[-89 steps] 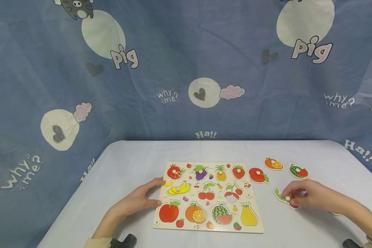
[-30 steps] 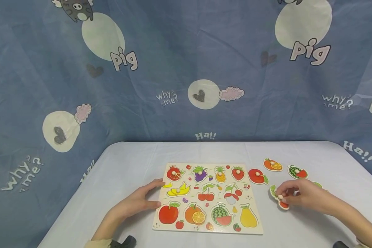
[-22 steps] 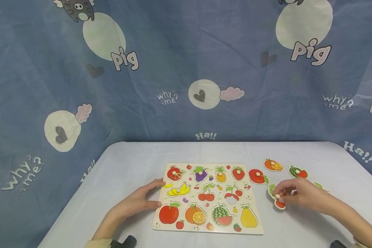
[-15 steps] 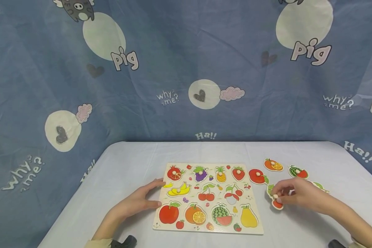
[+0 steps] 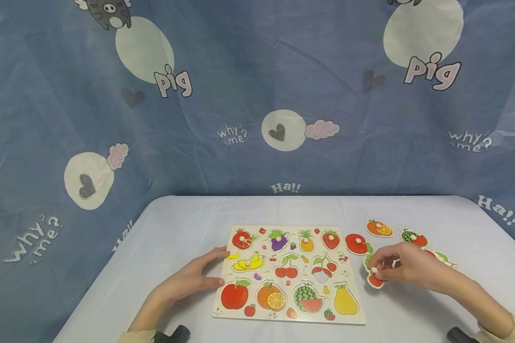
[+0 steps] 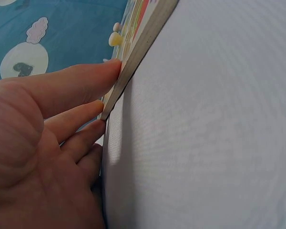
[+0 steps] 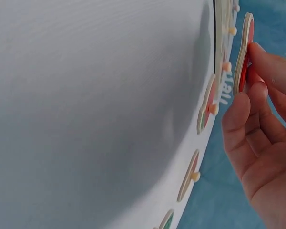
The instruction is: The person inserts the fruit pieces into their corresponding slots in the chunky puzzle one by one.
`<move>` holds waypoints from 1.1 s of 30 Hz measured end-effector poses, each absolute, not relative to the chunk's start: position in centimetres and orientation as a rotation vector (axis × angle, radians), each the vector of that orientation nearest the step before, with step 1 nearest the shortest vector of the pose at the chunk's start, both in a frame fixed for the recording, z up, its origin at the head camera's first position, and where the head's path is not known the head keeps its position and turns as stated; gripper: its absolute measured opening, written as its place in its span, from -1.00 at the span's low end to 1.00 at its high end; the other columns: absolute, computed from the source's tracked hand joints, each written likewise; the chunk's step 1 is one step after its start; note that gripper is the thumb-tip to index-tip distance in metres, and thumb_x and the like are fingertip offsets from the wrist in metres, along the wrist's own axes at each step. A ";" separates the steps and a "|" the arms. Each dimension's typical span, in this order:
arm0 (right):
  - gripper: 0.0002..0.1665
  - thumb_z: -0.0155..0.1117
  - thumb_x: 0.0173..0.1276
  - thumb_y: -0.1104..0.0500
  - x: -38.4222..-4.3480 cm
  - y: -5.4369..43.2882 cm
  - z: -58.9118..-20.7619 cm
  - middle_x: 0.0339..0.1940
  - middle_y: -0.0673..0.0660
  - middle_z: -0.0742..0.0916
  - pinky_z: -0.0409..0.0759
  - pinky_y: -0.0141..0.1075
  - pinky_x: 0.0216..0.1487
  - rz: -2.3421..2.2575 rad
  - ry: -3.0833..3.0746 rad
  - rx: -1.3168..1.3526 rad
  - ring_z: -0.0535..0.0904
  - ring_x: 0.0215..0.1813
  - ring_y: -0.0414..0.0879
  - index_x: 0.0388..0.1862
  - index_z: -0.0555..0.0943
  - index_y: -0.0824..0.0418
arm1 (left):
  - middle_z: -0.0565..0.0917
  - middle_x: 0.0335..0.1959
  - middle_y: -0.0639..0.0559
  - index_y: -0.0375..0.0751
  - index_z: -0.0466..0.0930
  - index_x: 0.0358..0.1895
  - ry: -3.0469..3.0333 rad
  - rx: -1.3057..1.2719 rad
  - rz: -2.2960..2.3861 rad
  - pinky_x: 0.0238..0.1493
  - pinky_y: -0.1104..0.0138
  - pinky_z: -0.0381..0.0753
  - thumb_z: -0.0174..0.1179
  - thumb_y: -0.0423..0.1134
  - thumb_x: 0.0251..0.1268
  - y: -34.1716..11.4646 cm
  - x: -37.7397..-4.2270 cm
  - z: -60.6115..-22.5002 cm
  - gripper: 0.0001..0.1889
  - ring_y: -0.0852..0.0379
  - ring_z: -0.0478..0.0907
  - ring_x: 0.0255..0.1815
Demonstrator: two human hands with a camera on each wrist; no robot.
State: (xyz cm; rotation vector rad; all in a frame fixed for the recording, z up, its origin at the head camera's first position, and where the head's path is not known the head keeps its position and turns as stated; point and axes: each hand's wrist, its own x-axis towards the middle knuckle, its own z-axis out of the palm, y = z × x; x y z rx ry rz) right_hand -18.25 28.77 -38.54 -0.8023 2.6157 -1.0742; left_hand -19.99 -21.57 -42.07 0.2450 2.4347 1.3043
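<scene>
My left hand point(image 5: 197, 275) rests at the left edge of a wooden fruit puzzle board point(image 5: 353, 320). In the left wrist view its thumb and fingertips touch the board's side edge point(image 6: 145, 43), the fingers fairly straight. To the right of the board, my right hand point(image 5: 405, 267) pinches a red-and-green fruit puzzle piece point(image 5: 374, 282) by its small pale knob. The right wrist view shows that piece point(image 7: 243, 55) edge-on, raised above the table between thumb and fingers. Knobbed pomegranate, grape, pineapple, strawberry and banana pieces sit in the board.
On the white table right of the board lie a red apple piece point(image 5: 355, 244), an orange piece point(image 5: 384, 231) and a watermelon piece point(image 5: 419, 240). Other pieces, one with green leaves point(image 5: 443, 257), lie partly behind my right hand. A blue printed cloth point(image 5: 223, 166) hangs beyond the table.
My right hand has moved left toward the board with the puzzle piece, which has turned more upright in view. Pieces behind that hand show more now. My left hand has stayed put.
</scene>
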 end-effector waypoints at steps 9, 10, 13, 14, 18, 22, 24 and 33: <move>-0.86 0.45 0.22 0.17 -18.5 27.8 -38.4 -0.40 -0.14 0.70 0.54 -0.36 -0.40 -1.076 2.605 -0.791 0.56 -0.37 -0.25 -0.28 0.68 -0.04 | 0.24 0.50 -0.12 0.01 0.44 0.36 2.442 0.227 1.301 0.37 -0.30 0.04 0.43 -0.30 0.02 -21.5 -19.9 -42.0 -0.28 -0.23 0.01 0.53; -0.87 0.45 0.22 0.16 -18.5 27.7 -38.3 -0.41 -0.14 0.70 0.54 -0.37 -0.40 -1.074 2.604 -0.778 0.56 -0.37 -0.25 -0.28 0.69 -0.04 | 0.25 0.50 -0.12 0.01 0.44 0.36 2.443 0.223 1.298 0.36 -0.30 0.04 0.43 -0.30 0.02 -21.5 -20.0 -42.0 -0.27 -0.23 0.01 0.53; -0.88 0.46 0.21 0.12 -18.6 27.3 -38.3 -0.43 -0.14 0.69 0.54 -0.37 -0.41 -1.065 2.605 -0.760 0.56 -0.38 -0.24 -0.27 0.69 -0.04 | 0.25 0.50 -0.12 0.02 0.44 0.36 2.440 0.218 1.295 0.36 -0.31 0.04 0.43 -0.29 0.02 -21.5 -20.0 -42.0 -0.28 -0.23 0.02 0.52; -0.87 0.47 0.21 0.11 -18.6 27.1 -38.3 -0.44 -0.14 0.69 0.54 -0.37 -0.41 -1.061 2.607 -0.762 0.55 -0.39 -0.24 -0.27 0.69 -0.04 | 0.25 0.50 -0.11 0.02 0.44 0.36 2.439 0.217 1.296 0.36 -0.31 0.04 0.43 -0.29 0.03 -21.5 -20.0 -42.0 -0.28 -0.23 0.02 0.52; -0.87 0.48 0.20 0.09 -18.8 26.7 -38.4 -0.47 -0.15 0.68 0.54 -0.37 -0.42 -1.050 2.603 -0.766 0.54 -0.39 -0.25 -0.27 0.70 -0.05 | 0.24 0.50 -0.12 0.02 0.44 0.35 2.435 0.227 1.304 0.36 -0.30 0.04 0.43 -0.28 0.03 -21.5 -19.9 -41.9 -0.29 -0.23 0.02 0.52; -0.87 0.48 0.19 0.09 -19.0 26.2 -38.5 -0.50 -0.17 0.65 0.54 -0.38 -0.42 -1.029 2.625 -0.784 0.53 -0.40 -0.26 -0.29 0.70 -0.08 | 0.24 0.50 -0.14 0.02 0.44 0.36 2.439 0.230 1.301 0.37 -0.30 0.04 0.43 -0.28 0.04 -21.5 -19.9 -41.9 -0.29 -0.24 0.01 0.52; -0.86 0.48 0.19 0.12 -19.0 26.0 -38.5 -0.50 -0.17 0.66 0.53 -0.38 -0.43 -1.020 2.638 -0.790 0.52 -0.41 -0.25 -0.30 0.69 -0.10 | 0.24 0.50 -0.14 0.03 0.44 0.35 2.443 0.226 1.297 0.36 -0.30 0.04 0.43 -0.27 0.04 -21.4 -19.9 -41.9 -0.29 -0.24 0.01 0.52; -0.81 0.45 0.19 0.22 -19.2 24.9 -38.5 -0.48 -0.18 0.69 0.55 -0.37 -0.44 -1.024 2.657 -0.773 0.55 -0.41 -0.24 -0.30 0.69 -0.10 | 0.24 0.50 -0.14 0.04 0.45 0.35 2.445 0.220 1.299 0.36 -0.31 0.04 0.44 -0.27 0.03 -21.4 -19.9 -41.9 -0.29 -0.24 0.01 0.53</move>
